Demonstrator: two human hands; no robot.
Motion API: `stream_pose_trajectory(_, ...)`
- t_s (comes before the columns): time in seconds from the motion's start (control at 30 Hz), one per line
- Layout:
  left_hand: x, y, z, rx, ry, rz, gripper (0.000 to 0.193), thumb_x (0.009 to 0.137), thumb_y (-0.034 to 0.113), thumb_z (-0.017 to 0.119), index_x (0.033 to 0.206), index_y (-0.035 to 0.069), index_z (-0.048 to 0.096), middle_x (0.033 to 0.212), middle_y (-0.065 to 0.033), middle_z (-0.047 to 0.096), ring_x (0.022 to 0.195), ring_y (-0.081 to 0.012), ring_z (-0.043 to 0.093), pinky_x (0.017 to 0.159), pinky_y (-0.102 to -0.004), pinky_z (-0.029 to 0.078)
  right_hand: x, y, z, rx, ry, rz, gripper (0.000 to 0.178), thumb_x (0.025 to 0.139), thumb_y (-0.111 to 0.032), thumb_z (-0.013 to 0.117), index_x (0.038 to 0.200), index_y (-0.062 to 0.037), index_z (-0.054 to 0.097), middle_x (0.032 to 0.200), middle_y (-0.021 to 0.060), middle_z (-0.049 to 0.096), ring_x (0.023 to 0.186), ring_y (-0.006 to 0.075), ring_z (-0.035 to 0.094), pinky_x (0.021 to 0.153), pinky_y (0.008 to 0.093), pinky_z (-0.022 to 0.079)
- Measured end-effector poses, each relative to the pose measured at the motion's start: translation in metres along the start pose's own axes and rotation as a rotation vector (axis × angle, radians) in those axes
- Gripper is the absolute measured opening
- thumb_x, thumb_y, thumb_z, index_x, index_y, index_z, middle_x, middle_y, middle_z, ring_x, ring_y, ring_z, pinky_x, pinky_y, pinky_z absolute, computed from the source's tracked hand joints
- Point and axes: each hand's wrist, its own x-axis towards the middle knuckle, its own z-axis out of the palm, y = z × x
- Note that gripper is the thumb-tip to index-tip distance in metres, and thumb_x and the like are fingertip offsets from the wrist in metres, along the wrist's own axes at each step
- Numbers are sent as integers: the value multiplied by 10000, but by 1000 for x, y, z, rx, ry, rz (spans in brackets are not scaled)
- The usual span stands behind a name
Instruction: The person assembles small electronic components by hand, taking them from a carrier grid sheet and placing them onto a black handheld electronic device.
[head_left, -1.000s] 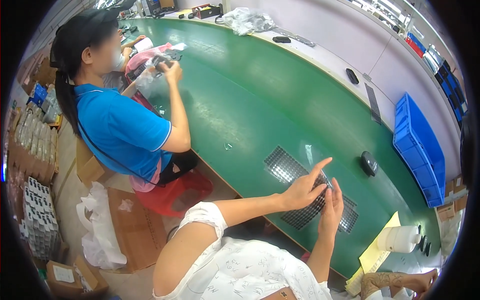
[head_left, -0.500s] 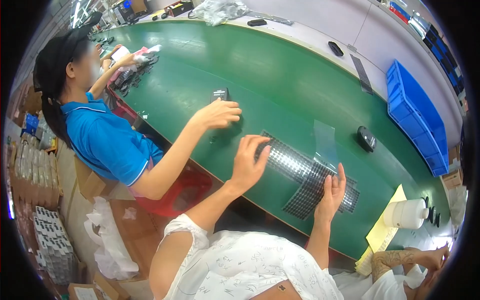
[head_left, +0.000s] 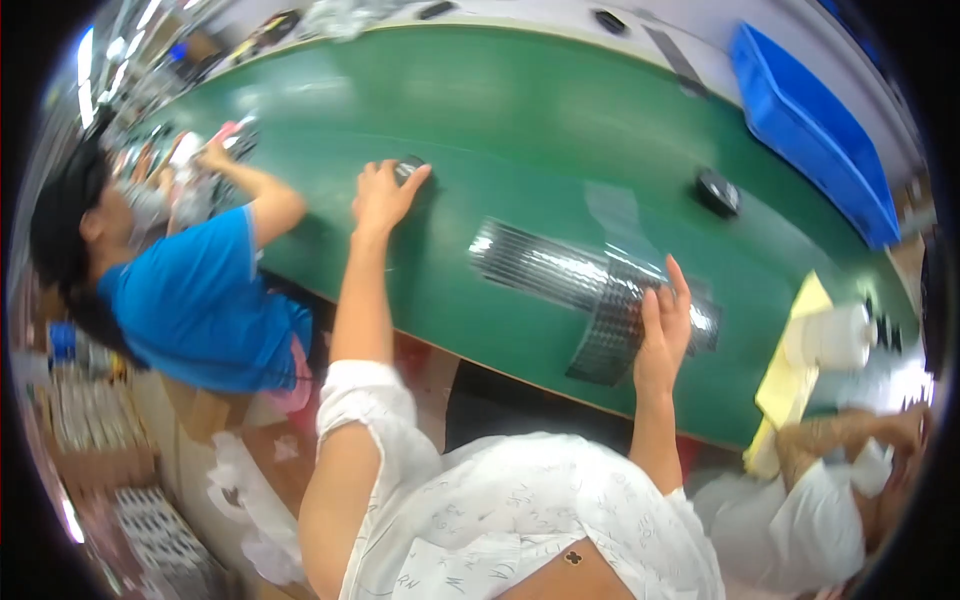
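My left hand (head_left: 384, 197) is stretched far out over the green table, its fingers and thumb curled round a small black device (head_left: 410, 168) that looks like a computer mouse. Most of that device is hidden by the hand. My right hand (head_left: 664, 330) is held by several overlapping clear sheets of small dark dots (head_left: 545, 268), its forefinger extended and thumb apart. Nothing shows between its fingers. Beyond the sheets lies a clear strip of film (head_left: 612, 210). Another black mouse-like device (head_left: 718, 192) rests farther right.
A blue bin (head_left: 815, 135) stands at the far right. Nearer, a white bottle (head_left: 832, 336) sits beside yellow paper (head_left: 790, 370). A co-worker in a blue shirt (head_left: 200, 300) works over a pile at left. Another person's arm (head_left: 830, 440) is at lower right.
My left hand has left the dotted sheets and moved left and away onto the black device. The co-worker's hand has drawn back from it. The whole view has shifted.
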Motion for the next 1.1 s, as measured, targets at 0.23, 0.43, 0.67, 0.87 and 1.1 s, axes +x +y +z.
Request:
stream_pose_trajectory(0.23,-63,-3,-18,-249,28,260,518,871,317,750,1256,60,516,1046,-170,672,896,-332,668,729,-417,521,-1,-6,10,96,-21,-51,479,1000,-57,551,1461,-48,421,865,-53,482,763,20,444,678,166,375)
stream_pose_trajectory(0.43,-160,55,-14,-1529,-595,17,531,810,211,799,1182,-77,554,1052,-192,673,896,-245,684,790,-370,566,-6,-6,3,-84,-13,-193,429,1000,-91,574,1416,-50,476,838,-47,479,699,29,430,649,177,392)
stream_pose_trajectory(0.67,-198,117,-11,-1590,-689,404,508,703,72,845,1145,-38,620,1138,-132,659,989,-224,661,864,-294,517,-25,-10,16,-159,-44,-299,289,951,-111,650,1238,-80,639,868,-5,546,759,85,490,674,220,399)
stream_pose_trajectory(0.87,-187,126,-17,-1188,-589,764,518,639,19,861,1111,12,646,1157,-172,651,1009,-276,673,851,-324,529,-13,-42,13,-746,89,-632,175,815,-162,783,989,-162,765,936,20,606,968,180,511,848,334,368)
stream_pose_trajectory(1.1,-181,124,-22,-1062,-552,883,538,596,-23,837,1100,7,651,1180,-180,653,1030,-300,678,860,-349,537,-6,-59,-1,-853,-151,-581,145,711,-154,823,839,-184,760,940,-53,611,1039,218,484,898,406,281)
